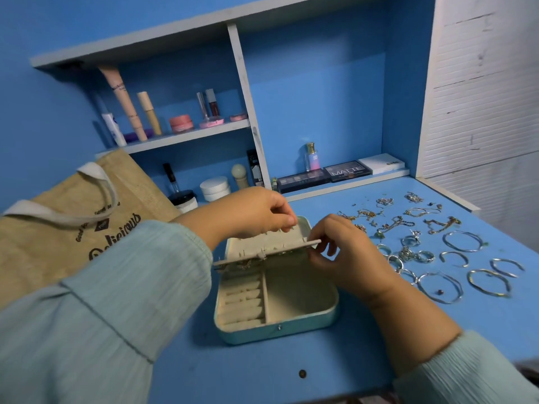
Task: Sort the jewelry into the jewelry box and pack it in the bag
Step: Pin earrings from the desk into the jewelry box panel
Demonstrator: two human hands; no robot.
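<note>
Cream-lined jewelry box sits open on the bench; right hand pinches its earring panel, left hand pinching something small above, likely fitting an earring. Rings next; bag waits left.

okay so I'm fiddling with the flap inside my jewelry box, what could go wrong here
The earring panel you hold with your right hand already carries small pieces; tilting it might shake them loose. Your right forearm sits close to the rings on the desk and could sweep them off. Loose chains may tangle.
</note>
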